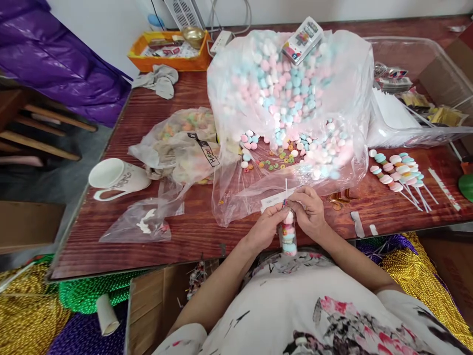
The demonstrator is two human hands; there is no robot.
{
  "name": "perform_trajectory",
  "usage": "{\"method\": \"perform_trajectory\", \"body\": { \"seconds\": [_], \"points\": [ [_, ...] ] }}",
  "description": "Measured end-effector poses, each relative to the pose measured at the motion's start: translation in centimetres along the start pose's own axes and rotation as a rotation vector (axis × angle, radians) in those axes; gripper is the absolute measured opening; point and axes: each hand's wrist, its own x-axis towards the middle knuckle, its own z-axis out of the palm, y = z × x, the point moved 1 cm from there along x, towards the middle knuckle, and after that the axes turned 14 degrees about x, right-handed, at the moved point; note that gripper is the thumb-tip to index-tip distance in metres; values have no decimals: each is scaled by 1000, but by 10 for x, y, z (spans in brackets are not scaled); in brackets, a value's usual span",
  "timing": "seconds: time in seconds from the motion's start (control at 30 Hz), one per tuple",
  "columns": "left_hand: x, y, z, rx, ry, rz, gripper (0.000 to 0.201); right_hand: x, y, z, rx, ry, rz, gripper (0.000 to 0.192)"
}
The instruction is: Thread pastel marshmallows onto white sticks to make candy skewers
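Observation:
Both of my hands meet at the table's front edge around a wrapped marshmallow skewer (288,236). Its pink, white and pale blue pieces hang toward me, and its white stick points away. My left hand (268,224) pinches the gathered wrapper from the left. Closed on the same gathered neck from the right is my right hand (307,209); a small dark bit shows between the fingertips, too small to make out. Just beyond lies a large clear bag of marshmallows (288,93), open toward me, with small coloured rings among the loose pieces. Gold twist ties (343,198) lie right of my right hand.
Finished-looking marshmallow skewers (397,170) lie at right, before a clear plastic bin (417,44). At left are a white mug (118,178), a bag of coloured rings (181,143) and an empty-looking plastic bag (136,224). An orange tray (170,63) stands behind.

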Motion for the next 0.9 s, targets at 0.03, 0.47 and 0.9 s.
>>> {"method": "perform_trajectory", "body": {
  "seconds": [0.03,0.47,0.9],
  "points": [
    [1,2,0,-36,-8,-17,32,2,-1,-5,-44,-29,-18,20],
    [-3,8,-8,586,-625,-82,36,-15,-15,-45,-557,-697,-389,15],
    [-1,12,-3,894,-371,-59,35,-40,-24,-52,-520,-476,-206,28]
  ]
}}
